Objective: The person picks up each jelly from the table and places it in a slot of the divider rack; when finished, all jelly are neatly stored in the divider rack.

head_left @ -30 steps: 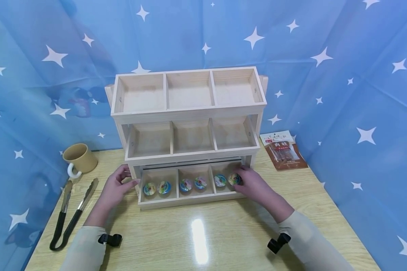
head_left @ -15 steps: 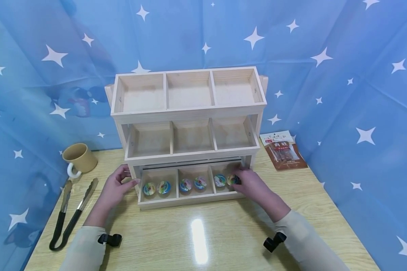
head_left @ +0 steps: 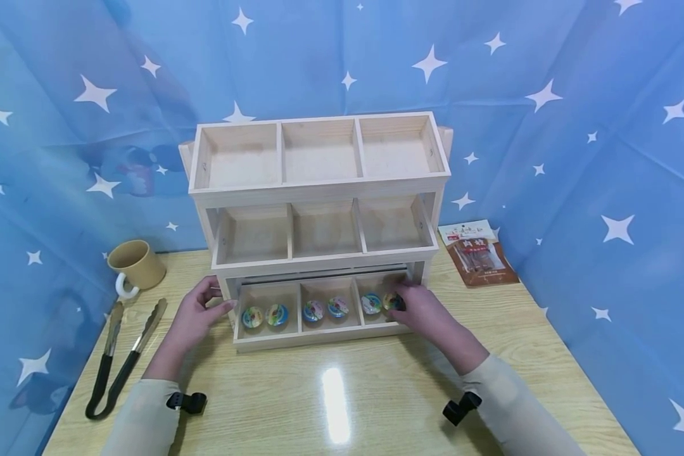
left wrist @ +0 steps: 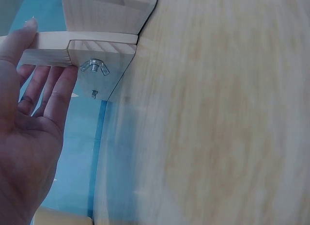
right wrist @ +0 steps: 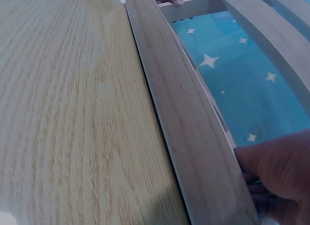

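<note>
A three-tier wooden rack (head_left: pixel 319 190) stands at the back of the table, each tier split into three compartments. Small jelly cups with colourful round lids sit in pairs along the bottom tier. My left hand (head_left: pixel 196 313) grips the rack's left side; in the left wrist view the thumb lies on one face of the wooden side piece (left wrist: pixel 48 55) and the fingers on the other. At the bottom right compartment, my right hand (head_left: pixel 424 311) holds the rightmost jelly cup (head_left: pixel 390 301), partly covering it. Beside that one is another jelly cup (head_left: pixel 371 304). The right fingertips are mostly hidden in the right wrist view.
On the left are a tan mug (head_left: pixel 137 265) with a white handle and metal tongs (head_left: pixel 126 367) with black grips. A brown snack packet (head_left: pixel 480 256) lies right of the rack. A blue star-patterned cloth (head_left: pixel 593 158) surrounds the table (head_left: pixel 273 405).
My right hand and forearm have shifted slightly left, and the rightmost jelly cup has edged closer to its neighbour. My left hand keeps its place on the rack.
</note>
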`<state>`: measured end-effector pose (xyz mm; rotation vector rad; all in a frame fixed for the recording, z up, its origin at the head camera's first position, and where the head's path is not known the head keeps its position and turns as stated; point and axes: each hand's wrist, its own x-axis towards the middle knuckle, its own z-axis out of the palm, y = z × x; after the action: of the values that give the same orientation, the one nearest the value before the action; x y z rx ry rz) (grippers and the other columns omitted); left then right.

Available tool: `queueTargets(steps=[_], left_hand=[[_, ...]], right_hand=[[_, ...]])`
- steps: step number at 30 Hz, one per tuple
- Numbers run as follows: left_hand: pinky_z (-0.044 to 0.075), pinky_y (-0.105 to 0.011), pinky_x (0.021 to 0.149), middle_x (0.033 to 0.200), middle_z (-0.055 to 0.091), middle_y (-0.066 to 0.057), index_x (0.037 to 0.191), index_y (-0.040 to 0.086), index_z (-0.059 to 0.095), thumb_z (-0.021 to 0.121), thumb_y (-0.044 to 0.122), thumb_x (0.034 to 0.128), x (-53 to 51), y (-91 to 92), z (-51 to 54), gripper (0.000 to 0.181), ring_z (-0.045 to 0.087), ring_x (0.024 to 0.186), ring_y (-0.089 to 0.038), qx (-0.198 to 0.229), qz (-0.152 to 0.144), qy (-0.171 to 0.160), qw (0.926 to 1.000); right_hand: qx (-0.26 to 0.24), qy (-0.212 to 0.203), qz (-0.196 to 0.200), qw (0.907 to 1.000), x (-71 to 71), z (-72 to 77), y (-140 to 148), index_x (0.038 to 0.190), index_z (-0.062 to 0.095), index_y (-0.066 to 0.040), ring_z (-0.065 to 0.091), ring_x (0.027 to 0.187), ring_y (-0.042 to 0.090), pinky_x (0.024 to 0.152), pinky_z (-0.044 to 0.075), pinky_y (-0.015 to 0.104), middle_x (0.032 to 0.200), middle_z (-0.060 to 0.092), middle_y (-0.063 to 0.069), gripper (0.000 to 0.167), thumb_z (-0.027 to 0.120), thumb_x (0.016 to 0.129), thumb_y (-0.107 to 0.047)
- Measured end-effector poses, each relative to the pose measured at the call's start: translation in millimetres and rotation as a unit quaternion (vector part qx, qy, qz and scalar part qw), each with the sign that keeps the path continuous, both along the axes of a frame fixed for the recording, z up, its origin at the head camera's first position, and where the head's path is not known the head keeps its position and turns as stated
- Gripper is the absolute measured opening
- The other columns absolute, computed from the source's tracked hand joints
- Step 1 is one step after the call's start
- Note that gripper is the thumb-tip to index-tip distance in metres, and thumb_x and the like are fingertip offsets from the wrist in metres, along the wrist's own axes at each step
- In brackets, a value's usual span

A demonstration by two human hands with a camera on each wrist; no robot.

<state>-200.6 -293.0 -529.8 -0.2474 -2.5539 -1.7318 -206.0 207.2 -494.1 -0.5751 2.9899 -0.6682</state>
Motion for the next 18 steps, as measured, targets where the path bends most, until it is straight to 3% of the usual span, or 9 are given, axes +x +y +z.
queueTargets(steps=[14, 18], left_hand=[[0.061, -0.026, 0.087, 0.131, 0.069, -0.024, 0.152, 0.007, 0.058, 0.079, 0.014, 0.1048, -0.8, 1.4, -2.5, 0.052, 0.067, 0.113, -0.012, 0.000, 0.000, -0.006, 1.0000], [0.060, -0.026, 0.089, 0.135, 0.068, -0.022, 0.154, 0.007, 0.057, 0.079, 0.015, 0.1051, -1.2, 2.4, 0.4, 0.054, 0.066, 0.119, -0.019, -0.015, -0.002, -0.011, 0.9998]], right_hand=[[-0.024, 0.022, 0.001, 0.9995, 6.1, 1.7, 5, 0.135, 0.073, 0.004, 0.071, 0.112, 0.042, 0.097, 0.058, 0.059, 0.126, 0.074, 0.023, 0.050, 0.091, 0.092, -0.014], [-0.037, 0.004, -0.018, 0.9991, 14.5, 9.8, 9, 0.136, 0.072, 0.003, 0.071, 0.114, 0.043, 0.097, 0.059, 0.060, 0.130, 0.072, 0.024, 0.050, 0.090, 0.094, -0.016]])
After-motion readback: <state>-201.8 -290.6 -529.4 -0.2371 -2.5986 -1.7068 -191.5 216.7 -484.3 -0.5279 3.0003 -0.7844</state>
